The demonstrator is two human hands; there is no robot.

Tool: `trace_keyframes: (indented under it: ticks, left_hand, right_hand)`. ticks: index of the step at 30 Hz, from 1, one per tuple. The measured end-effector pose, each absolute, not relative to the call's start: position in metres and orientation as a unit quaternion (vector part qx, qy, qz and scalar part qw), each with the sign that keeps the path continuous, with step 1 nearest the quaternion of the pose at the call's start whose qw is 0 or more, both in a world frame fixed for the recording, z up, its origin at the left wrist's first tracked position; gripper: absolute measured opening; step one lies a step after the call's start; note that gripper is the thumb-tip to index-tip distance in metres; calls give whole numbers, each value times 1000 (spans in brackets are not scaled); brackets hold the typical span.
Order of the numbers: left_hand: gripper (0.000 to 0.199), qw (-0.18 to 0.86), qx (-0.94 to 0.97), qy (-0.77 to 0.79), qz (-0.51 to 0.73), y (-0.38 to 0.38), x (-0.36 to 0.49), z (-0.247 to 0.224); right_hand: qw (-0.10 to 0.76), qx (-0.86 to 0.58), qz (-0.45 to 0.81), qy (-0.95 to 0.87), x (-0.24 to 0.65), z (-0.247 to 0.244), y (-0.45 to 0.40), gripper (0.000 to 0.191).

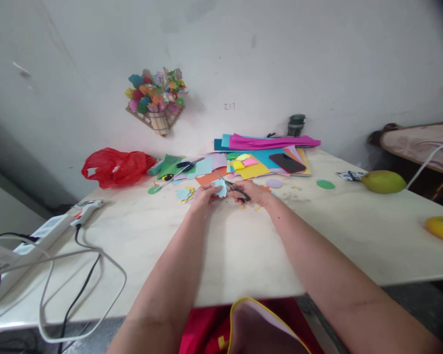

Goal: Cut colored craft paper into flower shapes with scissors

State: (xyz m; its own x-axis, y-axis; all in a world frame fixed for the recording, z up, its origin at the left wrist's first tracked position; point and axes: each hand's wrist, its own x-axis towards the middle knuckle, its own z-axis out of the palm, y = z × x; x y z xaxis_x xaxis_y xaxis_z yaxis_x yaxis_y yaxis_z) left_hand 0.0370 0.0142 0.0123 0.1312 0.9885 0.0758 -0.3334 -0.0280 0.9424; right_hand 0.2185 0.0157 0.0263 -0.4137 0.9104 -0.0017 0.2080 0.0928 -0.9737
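My left hand (205, 194) pinches a light blue paper piece (220, 188) with a scalloped edge, just above the table. In my right hand (254, 192) are black-handled scissors (239, 191), their blades against the right edge of the blue paper. Whether the blades are fully closed is too small to tell. Left of my left hand lies a small pile of scalloped blue and yellow paper cut-outs (183, 195). Small yellow scraps (242, 207) are scattered below my right hand.
Behind my hands lie colored sheets (253, 171), a phone (287, 163) and a second pair of scissors (186, 165). A red plastic bag (116, 167) sits back left. Power strips (44, 236) with cables are at left. A green-yellow fruit (384, 181) is at right.
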Motion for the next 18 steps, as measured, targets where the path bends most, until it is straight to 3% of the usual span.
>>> trace_keyframes:
  ticks: [18]
  left_hand:
    - [30,595,460,358,553,16,36,11]
  right_hand:
    - [346,-417,531,-651,218,24,18,19]
